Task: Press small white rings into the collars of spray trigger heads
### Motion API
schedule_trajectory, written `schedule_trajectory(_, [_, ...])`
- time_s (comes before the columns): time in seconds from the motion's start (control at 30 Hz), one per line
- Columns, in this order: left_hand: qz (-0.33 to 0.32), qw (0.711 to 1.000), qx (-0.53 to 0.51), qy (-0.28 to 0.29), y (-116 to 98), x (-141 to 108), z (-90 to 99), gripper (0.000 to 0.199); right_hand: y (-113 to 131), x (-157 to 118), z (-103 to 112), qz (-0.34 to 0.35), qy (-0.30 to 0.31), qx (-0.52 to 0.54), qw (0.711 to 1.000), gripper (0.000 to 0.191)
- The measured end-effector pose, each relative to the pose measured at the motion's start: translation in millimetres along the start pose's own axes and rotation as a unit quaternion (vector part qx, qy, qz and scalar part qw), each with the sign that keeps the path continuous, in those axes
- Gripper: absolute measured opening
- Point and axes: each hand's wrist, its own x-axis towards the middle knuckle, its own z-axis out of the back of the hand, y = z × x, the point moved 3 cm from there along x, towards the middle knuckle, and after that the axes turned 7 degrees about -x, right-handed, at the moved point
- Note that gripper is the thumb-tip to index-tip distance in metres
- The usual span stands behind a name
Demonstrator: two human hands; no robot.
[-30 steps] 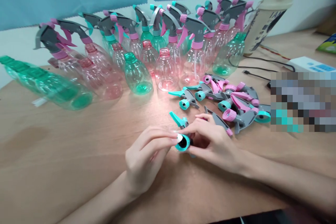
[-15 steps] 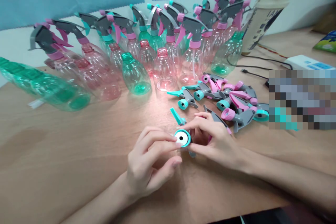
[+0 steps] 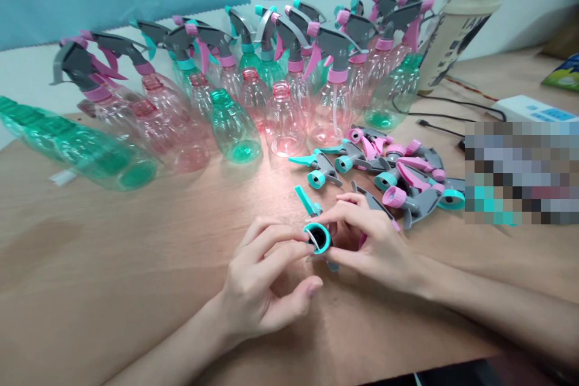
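turquoise-collared spray head (image 3: 322, 239) is grasped by the right hand (image 3: 375, 240) over the counter (image 3: 149, 247); the left hand (image 3: 260, 283) touches a tilted white disc (image 3: 312, 239), grip unclear; uneven pressing could jam it.

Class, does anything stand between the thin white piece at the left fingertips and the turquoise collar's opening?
Nothing visible does: the thin white piece tilts at the left edge of the turquoise collar, touching the left hand. The right hand is opposite, off the opening.
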Motion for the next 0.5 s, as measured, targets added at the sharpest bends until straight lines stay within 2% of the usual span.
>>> schedule_trajectory(0.23, [-0.018,1.000,0.005,0.003,-5.4,5.0,1.1,0.017,0.3,0.3,0.3,0.002,0.007,-0.013,1.000,0.025])
schedule_trajectory(0.5, [-0.003,0.999,0.027,0.018,-3.7,4.2,-0.2,0.021,1.7,-0.7,-0.7,0.009,0.008,-0.013,1.000,0.024])
